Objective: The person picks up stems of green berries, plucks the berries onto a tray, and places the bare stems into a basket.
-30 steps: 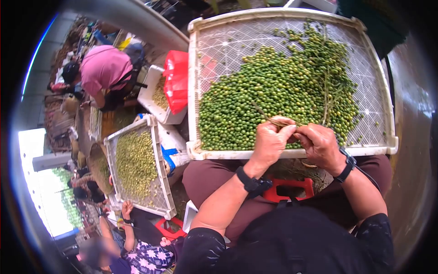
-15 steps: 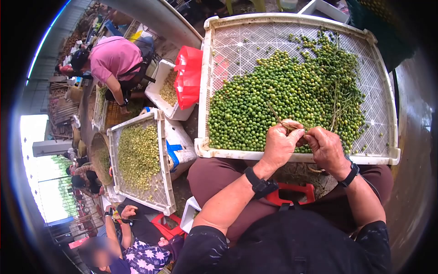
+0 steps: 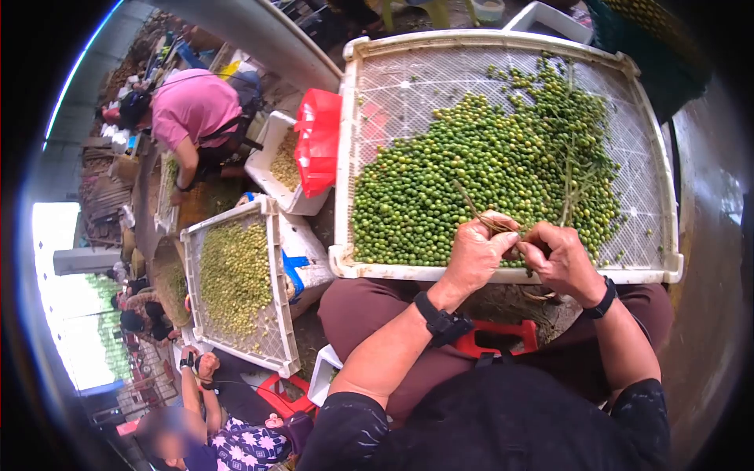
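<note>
A white mesh tray (image 3: 640,173) rests across my lap, with many small round green fruits (image 3: 432,188) spread over it. Thin stems with leaves (image 3: 569,157) lie among the fruits on the right side. Over the tray's near edge, my left hand (image 3: 479,253) is closed on a thin brown stem (image 3: 470,198) that sticks up beyond the fingers. My right hand (image 3: 556,257) is beside it, thumb and fingers pinched close to my left fingertips; what it holds is too small to name.
On the left stand a second tray (image 3: 284,314) of yellowish fruits, a white foam box (image 3: 263,161) and a red bag (image 3: 318,141). A person in pink (image 3: 196,106) bends beyond them. Another person (image 3: 243,443) sits at the lower left. A red stool (image 3: 495,339) is below me.
The view has shifted slightly. My hands stay close together over the tray's near edge, the stem still in my left. The seated person's hands have come closer together.
</note>
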`<state>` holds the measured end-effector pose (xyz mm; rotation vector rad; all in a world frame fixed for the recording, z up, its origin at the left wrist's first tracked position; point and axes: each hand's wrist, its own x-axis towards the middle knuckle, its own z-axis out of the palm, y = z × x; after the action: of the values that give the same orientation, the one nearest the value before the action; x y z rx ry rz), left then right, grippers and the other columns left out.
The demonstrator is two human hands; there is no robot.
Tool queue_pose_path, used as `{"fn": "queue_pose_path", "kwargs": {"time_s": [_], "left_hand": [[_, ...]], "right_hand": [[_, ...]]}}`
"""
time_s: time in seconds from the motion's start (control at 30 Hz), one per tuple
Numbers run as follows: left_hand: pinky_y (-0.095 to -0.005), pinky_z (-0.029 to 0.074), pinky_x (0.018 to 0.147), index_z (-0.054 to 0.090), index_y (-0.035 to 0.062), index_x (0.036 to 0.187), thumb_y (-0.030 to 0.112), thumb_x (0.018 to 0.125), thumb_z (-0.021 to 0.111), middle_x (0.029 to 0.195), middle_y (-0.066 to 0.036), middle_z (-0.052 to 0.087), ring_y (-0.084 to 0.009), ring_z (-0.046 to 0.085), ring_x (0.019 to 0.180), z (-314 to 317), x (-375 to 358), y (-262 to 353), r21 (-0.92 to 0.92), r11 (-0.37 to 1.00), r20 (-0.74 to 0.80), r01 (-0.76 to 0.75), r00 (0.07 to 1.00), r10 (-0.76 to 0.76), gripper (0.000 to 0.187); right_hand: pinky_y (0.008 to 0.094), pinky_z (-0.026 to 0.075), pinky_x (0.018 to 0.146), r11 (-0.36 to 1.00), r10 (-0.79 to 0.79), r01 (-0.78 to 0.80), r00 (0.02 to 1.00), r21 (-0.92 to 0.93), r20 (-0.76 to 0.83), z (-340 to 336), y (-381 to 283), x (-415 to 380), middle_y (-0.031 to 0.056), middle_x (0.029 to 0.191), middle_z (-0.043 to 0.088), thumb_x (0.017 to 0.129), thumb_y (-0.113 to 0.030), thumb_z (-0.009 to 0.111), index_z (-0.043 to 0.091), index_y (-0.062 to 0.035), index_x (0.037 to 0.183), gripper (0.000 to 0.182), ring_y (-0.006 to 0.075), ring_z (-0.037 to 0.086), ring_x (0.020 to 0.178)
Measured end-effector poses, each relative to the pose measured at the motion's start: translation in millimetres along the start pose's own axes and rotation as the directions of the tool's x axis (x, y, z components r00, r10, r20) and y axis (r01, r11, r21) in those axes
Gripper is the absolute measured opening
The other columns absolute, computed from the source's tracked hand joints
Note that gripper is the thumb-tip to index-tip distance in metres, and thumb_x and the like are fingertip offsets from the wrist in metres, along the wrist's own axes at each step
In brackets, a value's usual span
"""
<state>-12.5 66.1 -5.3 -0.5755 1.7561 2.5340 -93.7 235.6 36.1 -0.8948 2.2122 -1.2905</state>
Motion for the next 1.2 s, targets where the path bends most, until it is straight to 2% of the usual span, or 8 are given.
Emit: {"fn": "queue_pose_path", "kwargs": {"time_s": [0.03,0.23,0.57,0.7,0.97,1.03,1.13,1.2], "left_hand": [[-0.0287,0.06,0.071,0.066,-0.0004,0.105,0.0,0.094,0.066,0.093,-0.008,0.072,-0.0142,0.07,0.082,-0.2,0.1,-0.5,0.01,1.0,0.008,-0.014,1.0,0.014,0.011],[-0.031,0.06,0.069,0.066,-0.0007,0.106,-0.001,0.094,0.066,0.091,-0.01,0.072,-0.0159,0.07,0.077,4.9,1.5,3.3,-0.02,0.999,-0.031,-0.029,0.999,0.029,0.013],[-0.0305,0.06,0.068,0.066,-0.0014,0.106,0.0,0.094,0.067,0.087,-0.009,0.071,-0.0162,0.07,0.074,-3.0,0.1,11.0,-0.033,0.999,-0.094,-0.041,0.995,0.038,0.012],[-0.0256,0.058,0.062,0.066,-0.0005,0.105,0.0,0.095,0.066,0.087,-0.006,0.07,-0.0116,0.068,0.07,-2.6,-0.4,7.2,0.024,0.998,-0.097,-0.057,0.994,0.059,0.009],[-0.022,0.05,0.061,0.067,0.0008,0.102,0.001,0.094,0.068,0.08,0.0,0.067,-0.006,0.061,0.069,4.1,-2.0,-3.1,0.089,0.991,-0.097,-0.101,0.989,0.11,0.008],[-0.0221,0.05,0.061,0.067,0.0004,0.102,0.001,0.094,0.067,0.079,0.0,0.068,-0.0061,0.062,0.069,4.6,-2.2,-1.2,0.057,0.992,-0.108,-0.116,0.987,0.121,0.008],[-0.0233,0.054,0.064,0.066,-0.0001,0.103,-0.001,0.095,0.066,0.083,-0.003,0.069,-0.0085,0.065,0.071,8.1,-2.1,4.3,0.042,0.989,-0.154,-0.14,0.977,0.145,0.009],[-0.0262,0.059,0.068,0.066,-0.0003,0.105,-0.001,0.095,0.065,0.088,-0.006,0.07,-0.0122,0.068,0.073,2.5,0.6,7.7,-0.019,0.992,-0.163,-0.124,0.979,0.12,0.01]], "right_hand": [[0.0309,0.043,0.052,0.999,0.029,-0.029,1.0,0.04,0.008,0.1,4.0,0.4,0.0092,0.06,0.057,0.091,-0.011,0.07,0.063,0.0003,0.084,0.014,0.0112,0.051,0.056],[0.0268,0.044,0.056,0.943,0.087,-0.11,0.992,0.313,0.088,-10.5,5.8,-0.1,-0.0007,0.067,0.061,0.093,-0.01,0.068,0.064,0.0008,0.086,0.013,0.006,0.053,0.063],[0.0282,0.044,0.053,1.0,-0.019,0.02,0.998,0.011,-0.058,1.1,14.7,-1.2,0.0052,0.068,0.061,0.088,-0.004,0.071,0.069,-0.0016,0.1,0.012,0.0092,0.055,0.059],[0.0354,0.052,0.057,0.983,-0.177,0.171,0.978,-0.061,-0.107,7.7,16.8,0.5,0.0148,0.084,0.071,0.086,-0.008,0.074,0.07,-0.0014,0.103,0.019,0.0269,0.067,0.064],[0.0406,0.053,0.057,0.901,-0.373,0.315,0.913,-0.297,-0.164,15.7,15.1,2.1,0.0114,0.074,0.067,0.082,-0.004,0.071,0.067,-0.0047,0.088,0.007,0.0303,0.067,0.064],[0.0396,0.052,0.056,0.903,-0.359,0.285,0.912,-0.322,-0.199,17.2,13.3,1.2,0.0132,0.073,0.066,0.084,-0.006,0.071,0.065,-0.0031,0.085,0.007,0.0299,0.066,0.063],[0.037,0.049,0.053,0.993,-0.035,0.009,0.973,-0.115,-0.227,12.8,9.7,-0.1,0.0117,0.068,0.064,0.088,-0.008,0.07,0.064,-0.0011,0.085,0.01,0.0228,0.063,0.058],[0.0291,0.042,0.049,0.997,0.042,-0.024,0.973,0.079,-0.229,6.1,19.3,3.7,0.0033,0.061,0.057,0.095,-0.019,0.067,0.063,-0.0014,0.085,0.021,0.0081,0.051,0.055]]}}
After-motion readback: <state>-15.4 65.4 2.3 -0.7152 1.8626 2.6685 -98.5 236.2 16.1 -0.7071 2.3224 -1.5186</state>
